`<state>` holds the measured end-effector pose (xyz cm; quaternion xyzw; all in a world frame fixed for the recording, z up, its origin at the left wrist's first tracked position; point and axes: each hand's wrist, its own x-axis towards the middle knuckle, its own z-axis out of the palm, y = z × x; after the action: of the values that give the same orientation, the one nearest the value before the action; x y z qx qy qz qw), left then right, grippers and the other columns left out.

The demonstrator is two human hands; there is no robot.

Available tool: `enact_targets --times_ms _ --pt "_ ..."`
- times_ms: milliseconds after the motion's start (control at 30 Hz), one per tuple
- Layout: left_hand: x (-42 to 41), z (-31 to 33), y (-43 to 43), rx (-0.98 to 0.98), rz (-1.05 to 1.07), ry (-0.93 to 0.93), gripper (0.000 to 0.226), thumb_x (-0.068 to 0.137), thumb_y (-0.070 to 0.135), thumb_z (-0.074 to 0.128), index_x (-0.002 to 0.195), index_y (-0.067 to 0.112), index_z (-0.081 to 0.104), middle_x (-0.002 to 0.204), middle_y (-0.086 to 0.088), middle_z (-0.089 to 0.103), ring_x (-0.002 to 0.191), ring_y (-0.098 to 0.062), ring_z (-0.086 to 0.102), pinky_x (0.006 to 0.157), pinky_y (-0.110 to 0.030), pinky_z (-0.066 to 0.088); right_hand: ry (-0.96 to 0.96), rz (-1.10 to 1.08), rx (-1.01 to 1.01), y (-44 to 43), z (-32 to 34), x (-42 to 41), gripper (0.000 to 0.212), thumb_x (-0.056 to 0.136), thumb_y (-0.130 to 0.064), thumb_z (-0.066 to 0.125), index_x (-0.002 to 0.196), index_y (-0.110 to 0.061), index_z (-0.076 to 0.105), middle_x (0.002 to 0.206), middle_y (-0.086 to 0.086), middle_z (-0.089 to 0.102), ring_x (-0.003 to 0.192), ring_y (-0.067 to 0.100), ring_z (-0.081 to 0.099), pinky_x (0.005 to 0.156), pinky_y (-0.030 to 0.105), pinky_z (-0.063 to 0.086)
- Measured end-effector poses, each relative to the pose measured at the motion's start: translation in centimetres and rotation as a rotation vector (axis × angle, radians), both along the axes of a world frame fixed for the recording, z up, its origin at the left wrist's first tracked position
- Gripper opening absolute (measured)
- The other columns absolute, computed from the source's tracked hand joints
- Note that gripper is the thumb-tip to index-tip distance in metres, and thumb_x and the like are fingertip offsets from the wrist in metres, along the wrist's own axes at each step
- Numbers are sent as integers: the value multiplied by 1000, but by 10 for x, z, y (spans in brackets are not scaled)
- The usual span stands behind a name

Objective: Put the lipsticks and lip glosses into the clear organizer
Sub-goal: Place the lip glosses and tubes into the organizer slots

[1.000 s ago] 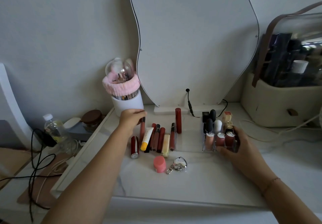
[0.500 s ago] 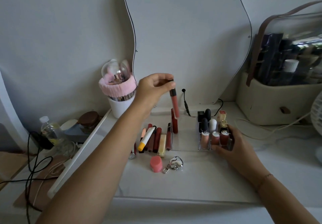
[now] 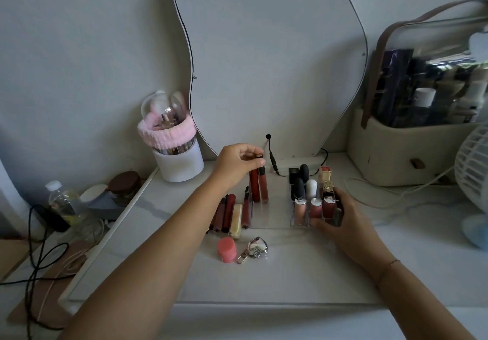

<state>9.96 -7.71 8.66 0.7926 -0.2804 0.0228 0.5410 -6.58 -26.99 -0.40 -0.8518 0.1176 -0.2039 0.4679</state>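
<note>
The clear organizer (image 3: 274, 215) sits mid-table. My left hand (image 3: 235, 164) pinches the black cap of a peach lip gloss (image 3: 263, 187), which stands upright in the organizer's left part beside a dark red gloss tube (image 3: 254, 187). My right hand (image 3: 340, 222) grips the organizer's front right corner. Several lipsticks (image 3: 306, 194) stand in its right compartments. Left of the organizer, several gloss tubes (image 3: 228, 215) and a pale yellow tube (image 3: 235, 220) lie on the table, partly hidden by my left forearm.
A pink round jar (image 3: 227, 249) and a heart keychain (image 3: 254, 249) lie in front. A white brush holder with a pink band (image 3: 174, 152) stands back left, a wavy mirror (image 3: 269, 57) behind, a cream cosmetics case (image 3: 412, 141) and a white fan (image 3: 472, 176) at right.
My left hand picked a peach gloss from the row at left, lifted it, and has now lowered it upright into the organizer beside the red tube. The right hand stayed on the organizer.
</note>
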Motion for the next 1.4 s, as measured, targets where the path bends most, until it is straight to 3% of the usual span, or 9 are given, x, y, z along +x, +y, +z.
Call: enact_targets --times_ms 200,433,533,667,933,1100,1267,1400 --pt "0 -3 1 -12 -27 15 21 76 11 76 86 29 68 89 11 69 81 2 63 72 -6 48 10 -12 -15 1 0 0 76 68 -32 77 134 -29 40 120 -3 58 99 11 60 80 24 44" --pt "1 -4 2 9 -45 30 24 76 14 76 92 29 67 94 15 68 89 4 63 82 -14 50 16 -8 -22 0 0 0 77 68 -34 77 135 -28 39 121 -2 59 100 14 60 85 31 48" --pt "1 -4 2 6 -52 32 24 76 15 76 94 29 67 93 16 68 90 5 63 84 -16 50 16 -10 -21 0 -1 0 76 68 -34 77 135 -29 39 120 -3 59 99 12 60 77 24 44" --pt "0 -4 2 0 -68 31 25 76 16 76 92 32 67 92 14 69 83 8 64 81 -14 51 11 -13 -15 0 -1 0 77 69 -34 77 136 -28 39 121 -2 58 100 13 60 79 24 43" --pt "0 -3 5 19 -95 22 25 75 18 77 91 35 66 92 13 70 81 5 65 78 -12 51 22 -7 -16 1 1 -1 79 69 -32 77 137 -25 37 121 -1 59 103 15 60 85 29 47" --pt "-1 -2 4 18 -101 15 26 75 17 77 90 34 66 91 13 69 80 5 64 77 -12 50 17 -12 -27 1 0 0 77 70 -32 77 136 -27 38 118 -4 60 96 10 59 74 21 42" --pt "-1 7 18 -16 -92 20 28 75 22 78 100 24 68 96 6 71 85 -1 66 73 -9 49 10 -7 -21 0 -2 0 77 69 -33 77 136 -27 38 116 -5 60 96 11 60 74 21 43" --pt "6 9 60 -65 11 12 27 74 26 77 99 27 69 96 5 72 90 -6 66 77 -13 50 8 12 -17 -1 -3 2 79 69 -31 78 137 -24 38 115 -3 61 96 12 60 73 20 43"
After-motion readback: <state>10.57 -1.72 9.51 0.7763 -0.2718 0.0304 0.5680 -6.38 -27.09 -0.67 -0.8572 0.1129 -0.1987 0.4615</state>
